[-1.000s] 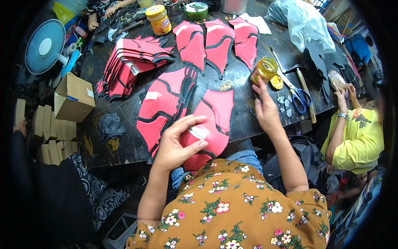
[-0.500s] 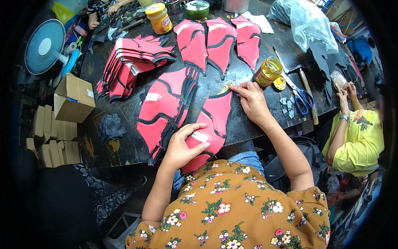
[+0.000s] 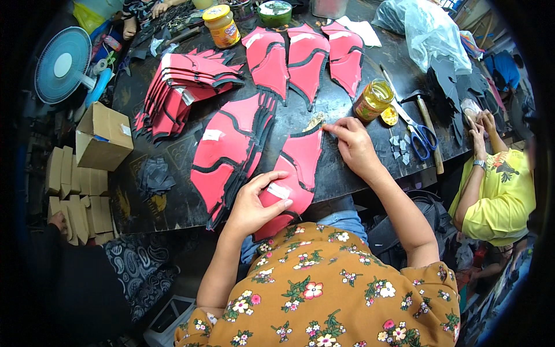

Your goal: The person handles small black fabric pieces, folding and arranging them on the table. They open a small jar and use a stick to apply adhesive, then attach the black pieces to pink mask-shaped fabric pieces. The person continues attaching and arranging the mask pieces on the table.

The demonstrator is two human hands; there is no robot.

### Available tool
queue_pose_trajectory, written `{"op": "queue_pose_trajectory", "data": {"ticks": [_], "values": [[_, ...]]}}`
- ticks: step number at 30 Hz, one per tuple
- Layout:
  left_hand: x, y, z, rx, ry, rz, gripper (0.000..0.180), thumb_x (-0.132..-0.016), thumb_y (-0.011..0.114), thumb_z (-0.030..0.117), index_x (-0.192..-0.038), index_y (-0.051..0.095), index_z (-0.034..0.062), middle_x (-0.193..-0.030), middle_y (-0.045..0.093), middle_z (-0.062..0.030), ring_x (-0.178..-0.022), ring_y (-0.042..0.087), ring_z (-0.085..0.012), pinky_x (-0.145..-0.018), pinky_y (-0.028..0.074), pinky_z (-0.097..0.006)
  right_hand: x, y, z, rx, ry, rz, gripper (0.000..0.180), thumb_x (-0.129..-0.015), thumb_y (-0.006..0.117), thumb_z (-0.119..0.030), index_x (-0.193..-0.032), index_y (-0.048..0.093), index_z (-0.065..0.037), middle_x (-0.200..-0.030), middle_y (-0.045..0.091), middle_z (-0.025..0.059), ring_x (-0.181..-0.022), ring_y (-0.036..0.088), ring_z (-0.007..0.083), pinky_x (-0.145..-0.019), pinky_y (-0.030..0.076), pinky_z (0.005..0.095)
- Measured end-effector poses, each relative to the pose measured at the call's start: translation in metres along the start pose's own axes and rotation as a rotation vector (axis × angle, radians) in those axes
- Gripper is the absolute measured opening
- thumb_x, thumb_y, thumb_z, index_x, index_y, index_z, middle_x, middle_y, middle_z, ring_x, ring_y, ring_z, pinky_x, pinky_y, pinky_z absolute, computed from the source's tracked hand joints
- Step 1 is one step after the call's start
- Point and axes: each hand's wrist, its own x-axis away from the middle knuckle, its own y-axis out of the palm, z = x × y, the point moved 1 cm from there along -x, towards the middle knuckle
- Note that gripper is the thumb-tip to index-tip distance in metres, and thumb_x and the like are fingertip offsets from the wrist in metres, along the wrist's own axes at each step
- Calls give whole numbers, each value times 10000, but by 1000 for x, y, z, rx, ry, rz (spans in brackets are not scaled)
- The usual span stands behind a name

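Observation:
A red shaped piece with black edging (image 3: 298,168) lies at the near edge of the dark table (image 3: 341,173). My left hand (image 3: 251,205) presses on its lower end, fingers around a small white label. My right hand (image 3: 352,144) rests at the piece's top right corner, fingertips pinching or touching the edge beside a small yellowish smear (image 3: 313,121). Left of it a fanned stack of the same red pieces (image 3: 228,153) overlaps the table edge.
More red pieces lie in a stack at the left (image 3: 182,87) and a row at the back (image 3: 303,55). An open glue jar (image 3: 373,99), its lid, blue-handled scissors (image 3: 419,130) and a hammer lie at right. A person in yellow (image 3: 497,191) works at right. Fan and cardboard boxes stand left.
My right hand left the glue jar and came left to the top corner of the red piece. My left hand stayed on the piece's lower end.

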Motion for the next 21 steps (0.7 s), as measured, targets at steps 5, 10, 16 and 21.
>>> {"op": "queue_pose_trajectory", "data": {"ticks": [5,10,16,21], "values": [[0,0,4,51,14,-9,574,-854,901,132,-1392,720,40,-1339,741,-114,-1269,691,-215,-1128,505,-360,13,-8,-10,20,-99,-103,468,-785,699,78,-1204,816,-94,-1116,696,90,-1062,659,334,-934,535,447],[-20,5,24,100,264,33,530,-852,899,105,-1357,751,46,-1276,727,-106,-1226,688,-214,-1108,507,-364,17,-37,-20,-326,144,122,314,-960,586,94,-1181,770,-31,-1139,687,114,-1055,679,215,-949,528,322],[-124,31,22,-1,589,599,504,-901,882,85,-1382,730,70,-1113,693,-97,-1030,699,-228,-952,547,-349,20,-49,-36,-388,159,36,300,-974,604,79,-1205,770,-15,-1191,706,115,-1104,677,210,-1008,523,341],[-142,40,1,-43,641,711,517,-871,905,84,-1361,740,78,-1127,727,-109,-1042,710,-260,-957,558,-382,33,-20,-53,-234,64,-174,405,-892,638,87,-1213,818,-83,-1069,681,112,-1045,654,307,-948,538,402]]}}
